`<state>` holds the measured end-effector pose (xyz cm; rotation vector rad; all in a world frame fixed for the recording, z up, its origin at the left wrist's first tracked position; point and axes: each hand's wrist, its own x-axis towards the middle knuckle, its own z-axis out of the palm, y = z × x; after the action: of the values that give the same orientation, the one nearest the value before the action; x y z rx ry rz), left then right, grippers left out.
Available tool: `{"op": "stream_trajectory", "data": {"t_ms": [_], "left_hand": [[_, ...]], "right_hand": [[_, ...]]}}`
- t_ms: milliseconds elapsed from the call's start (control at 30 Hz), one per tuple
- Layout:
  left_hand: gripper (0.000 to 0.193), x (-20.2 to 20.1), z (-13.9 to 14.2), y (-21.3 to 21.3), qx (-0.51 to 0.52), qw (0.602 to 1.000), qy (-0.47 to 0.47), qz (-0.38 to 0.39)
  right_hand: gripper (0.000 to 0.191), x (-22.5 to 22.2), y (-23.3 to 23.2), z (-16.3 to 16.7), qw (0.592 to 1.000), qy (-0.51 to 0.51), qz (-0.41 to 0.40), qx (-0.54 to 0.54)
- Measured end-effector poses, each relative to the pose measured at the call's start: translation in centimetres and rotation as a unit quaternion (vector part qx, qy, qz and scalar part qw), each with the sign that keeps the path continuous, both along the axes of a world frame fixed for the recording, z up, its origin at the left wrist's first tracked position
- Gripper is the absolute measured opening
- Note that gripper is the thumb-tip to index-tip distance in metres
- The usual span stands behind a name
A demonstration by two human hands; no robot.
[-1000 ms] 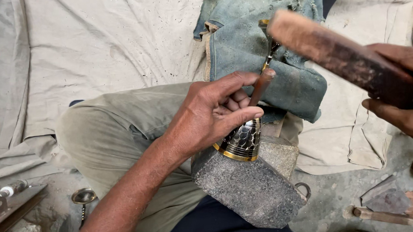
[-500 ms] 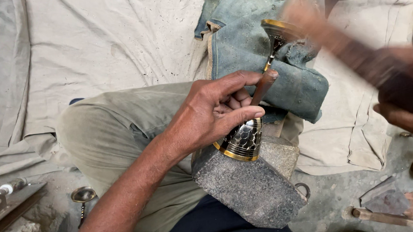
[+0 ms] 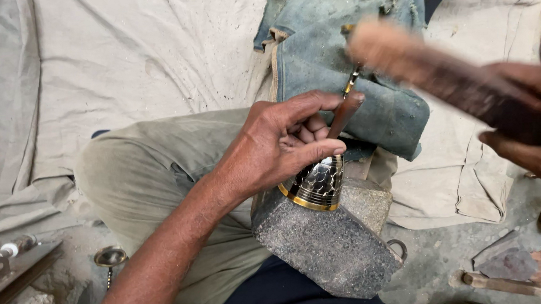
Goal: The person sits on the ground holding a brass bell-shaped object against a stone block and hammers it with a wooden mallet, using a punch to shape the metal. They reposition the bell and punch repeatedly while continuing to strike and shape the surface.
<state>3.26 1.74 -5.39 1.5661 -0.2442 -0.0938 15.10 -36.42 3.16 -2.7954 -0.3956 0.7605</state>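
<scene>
A pale canvas sheet (image 3: 126,61) covers the ground across the top and left, rumpled and dusty, and a folded blue denim cloth (image 3: 339,52) lies on it at the upper middle. Below that comes the person's bent knee in olive trousers (image 3: 156,169), filling the centre left. Against the knee sits a rough grey stone block (image 3: 329,243), speckled and chunky, and on its top edge rests the metal bell (image 3: 317,183): dark body with a hammered, scale-like pattern, a bright brass band around its rim, tilted with the mouth facing down-left onto the block. A brown wooden handle (image 3: 345,112) rises from it toward the denim, ending in a thin brass stem. The left hand (image 3: 282,139) is clamped around that bell, thumb pressed along the patterned side, fingers curled behind the handle. At the right edge, the right hand (image 3: 524,122) is wrapped tight on a wooden mallet (image 3: 425,66), blurred, its pale end raised above the bell's handle. Small brass pieces (image 3: 111,257) lie on the bare ground at the lower left.
</scene>
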Motion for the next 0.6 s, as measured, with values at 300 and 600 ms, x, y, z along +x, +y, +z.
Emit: {"op": "stream_trajectory", "data": {"t_ms": [300,600], "left_hand": [[0.054,0.0,0.4,0.1,0.009,1.0,0.023,0.01],[0.052,0.1,-0.3,0.2,0.012,1.0,-0.002,0.003]], "right_hand": [[0.057,-0.2,0.6,1.2,0.998,-0.027,0.054,0.019],[0.062,1.0,-2.6,-2.2,0.999,-0.003,-0.016,-0.032]]}}
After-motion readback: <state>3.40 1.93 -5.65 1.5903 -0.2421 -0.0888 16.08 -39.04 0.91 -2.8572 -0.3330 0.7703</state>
